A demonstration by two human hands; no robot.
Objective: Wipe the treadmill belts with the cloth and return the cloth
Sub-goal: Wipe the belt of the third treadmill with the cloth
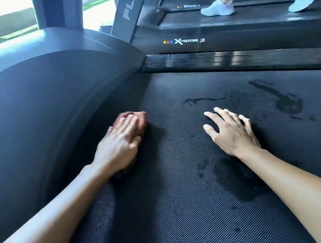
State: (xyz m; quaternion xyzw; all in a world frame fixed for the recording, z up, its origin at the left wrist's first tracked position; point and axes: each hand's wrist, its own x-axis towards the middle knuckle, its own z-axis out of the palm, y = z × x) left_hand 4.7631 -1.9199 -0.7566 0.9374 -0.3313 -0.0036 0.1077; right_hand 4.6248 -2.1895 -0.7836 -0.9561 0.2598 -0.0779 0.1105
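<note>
One ribbed black treadmill belt (185,208) across most of the view. Against its front edge, a big dark motor hood (33,105). Beyond its far edge, a second treadmill (225,32) with white shoes (217,8) on it; between the two, a glossy side rail (248,59). Wet streaks (287,103) on the belt near that far edge. Right hand (230,131) flat on the belt, fingers spread wide, holding nothing. Left hand (122,143), a little blurred, fingers straight and together, pressing on a reddish cloth (140,121) on the belt just beside the hood.
</note>
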